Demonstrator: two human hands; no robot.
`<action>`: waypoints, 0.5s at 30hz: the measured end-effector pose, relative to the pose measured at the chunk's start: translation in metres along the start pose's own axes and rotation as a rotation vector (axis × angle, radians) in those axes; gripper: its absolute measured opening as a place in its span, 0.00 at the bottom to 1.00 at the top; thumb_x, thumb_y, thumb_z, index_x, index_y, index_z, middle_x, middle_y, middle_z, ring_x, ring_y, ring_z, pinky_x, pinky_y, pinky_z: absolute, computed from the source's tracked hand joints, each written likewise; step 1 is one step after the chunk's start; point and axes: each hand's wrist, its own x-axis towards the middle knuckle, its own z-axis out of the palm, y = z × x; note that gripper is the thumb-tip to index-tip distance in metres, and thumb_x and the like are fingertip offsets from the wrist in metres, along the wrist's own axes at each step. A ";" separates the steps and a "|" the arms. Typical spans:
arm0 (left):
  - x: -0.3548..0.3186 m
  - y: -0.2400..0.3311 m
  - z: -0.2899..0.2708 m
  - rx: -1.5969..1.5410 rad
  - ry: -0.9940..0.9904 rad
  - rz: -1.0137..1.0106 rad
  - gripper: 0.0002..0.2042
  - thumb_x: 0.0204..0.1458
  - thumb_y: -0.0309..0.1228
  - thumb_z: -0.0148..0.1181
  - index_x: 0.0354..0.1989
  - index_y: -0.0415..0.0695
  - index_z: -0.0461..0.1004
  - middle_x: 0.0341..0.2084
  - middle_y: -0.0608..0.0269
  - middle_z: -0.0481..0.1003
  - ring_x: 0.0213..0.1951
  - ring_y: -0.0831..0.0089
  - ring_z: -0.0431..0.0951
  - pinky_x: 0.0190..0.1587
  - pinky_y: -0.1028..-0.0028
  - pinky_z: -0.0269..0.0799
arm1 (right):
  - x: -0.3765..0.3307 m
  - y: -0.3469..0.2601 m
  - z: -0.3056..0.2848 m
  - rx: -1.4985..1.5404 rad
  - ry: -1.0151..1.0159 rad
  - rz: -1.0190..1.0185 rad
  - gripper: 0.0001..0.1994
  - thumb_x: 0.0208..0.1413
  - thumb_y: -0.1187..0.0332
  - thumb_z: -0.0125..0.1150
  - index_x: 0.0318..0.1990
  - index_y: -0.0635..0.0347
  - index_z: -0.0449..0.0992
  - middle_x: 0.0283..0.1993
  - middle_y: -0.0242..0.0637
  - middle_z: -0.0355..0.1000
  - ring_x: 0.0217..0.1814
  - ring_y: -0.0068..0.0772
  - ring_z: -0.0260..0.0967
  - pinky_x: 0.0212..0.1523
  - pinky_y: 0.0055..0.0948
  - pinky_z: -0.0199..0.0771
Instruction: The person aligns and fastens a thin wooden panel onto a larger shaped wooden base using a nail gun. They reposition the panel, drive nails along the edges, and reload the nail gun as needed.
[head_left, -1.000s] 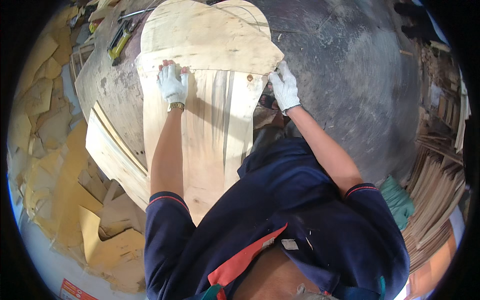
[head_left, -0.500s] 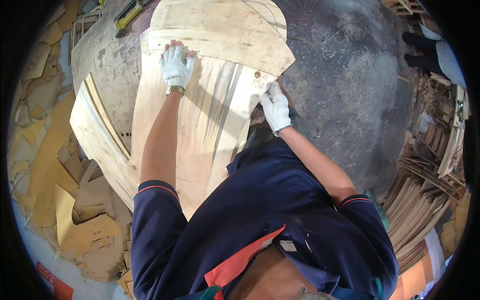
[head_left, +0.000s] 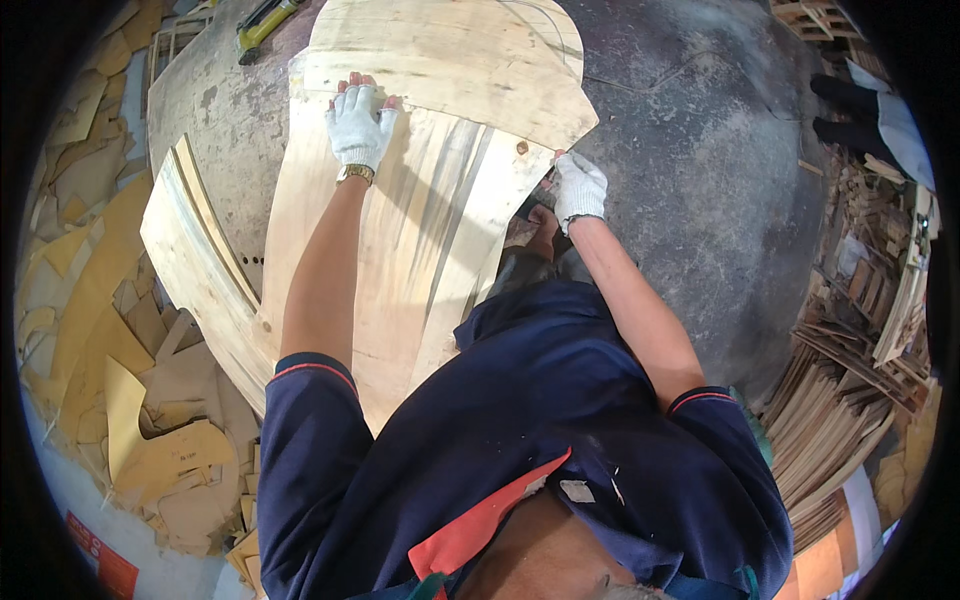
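Observation:
A large pale plywood sheet (head_left: 400, 260) with grey streaks lies in front of me. Across its far end rests a second plywood piece (head_left: 440, 60) with a rounded far edge and a pointed right corner. My left hand (head_left: 358, 130), in a white glove with bare fingertips, presses flat with fingers spread where the two pieces overlap. At the right edge, just below that corner, my right hand (head_left: 580, 188) in a similar glove has its fingers curled against the wood's edge. Part of its grip is hidden. A brown knot (head_left: 522, 148) shows nearby in the sheet.
Two narrower curved plywood pieces (head_left: 195, 240) lie at the left. A yellow-and-black tool (head_left: 262, 32) is at the far left. Cardboard-coloured offcuts (head_left: 160, 440) cover the left floor. Stacked wood strips (head_left: 835, 430) stand at the right, with a person's dark-clad legs (head_left: 850, 110) beyond.
My right hand has shifted slightly right and up along the sheet's edge, toward the corner. My left hand stays flat on the wood. The whole view has shifted slightly.

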 end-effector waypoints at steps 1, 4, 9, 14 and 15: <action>0.000 0.000 0.000 0.003 -0.012 -0.005 0.33 0.61 0.56 0.54 0.69 0.47 0.68 0.72 0.58 0.63 0.73 0.56 0.59 0.74 0.54 0.51 | 0.000 0.001 0.000 0.012 -0.002 0.014 0.10 0.63 0.71 0.64 0.50 0.64 0.77 0.40 0.36 0.77 0.34 0.29 0.76 0.27 0.31 0.81; 0.000 -0.001 0.001 -0.004 -0.015 -0.007 0.33 0.60 0.55 0.55 0.68 0.48 0.68 0.72 0.58 0.63 0.74 0.56 0.58 0.74 0.54 0.51 | 0.002 0.001 -0.002 0.040 -0.007 0.040 0.12 0.63 0.72 0.64 0.52 0.64 0.76 0.42 0.36 0.77 0.35 0.31 0.76 0.28 0.32 0.82; -0.001 -0.002 0.002 -0.015 0.003 -0.001 0.33 0.60 0.55 0.56 0.68 0.49 0.68 0.72 0.57 0.63 0.73 0.56 0.59 0.74 0.53 0.51 | 0.006 0.003 -0.003 0.033 0.011 0.052 0.12 0.62 0.72 0.65 0.52 0.63 0.76 0.44 0.37 0.77 0.37 0.31 0.76 0.29 0.33 0.82; 0.000 -0.003 0.004 -0.032 0.011 0.003 0.33 0.60 0.55 0.55 0.69 0.48 0.68 0.72 0.57 0.63 0.74 0.56 0.58 0.74 0.54 0.51 | 0.010 0.006 -0.004 0.052 -0.019 0.067 0.11 0.62 0.72 0.64 0.51 0.62 0.76 0.46 0.37 0.77 0.40 0.33 0.77 0.32 0.35 0.83; 0.000 -0.004 0.004 -0.028 0.011 0.003 0.33 0.60 0.55 0.55 0.69 0.48 0.67 0.72 0.57 0.63 0.74 0.56 0.58 0.74 0.54 0.51 | 0.011 0.006 -0.005 0.038 -0.015 0.069 0.11 0.62 0.71 0.64 0.51 0.62 0.76 0.46 0.37 0.77 0.41 0.33 0.77 0.32 0.35 0.83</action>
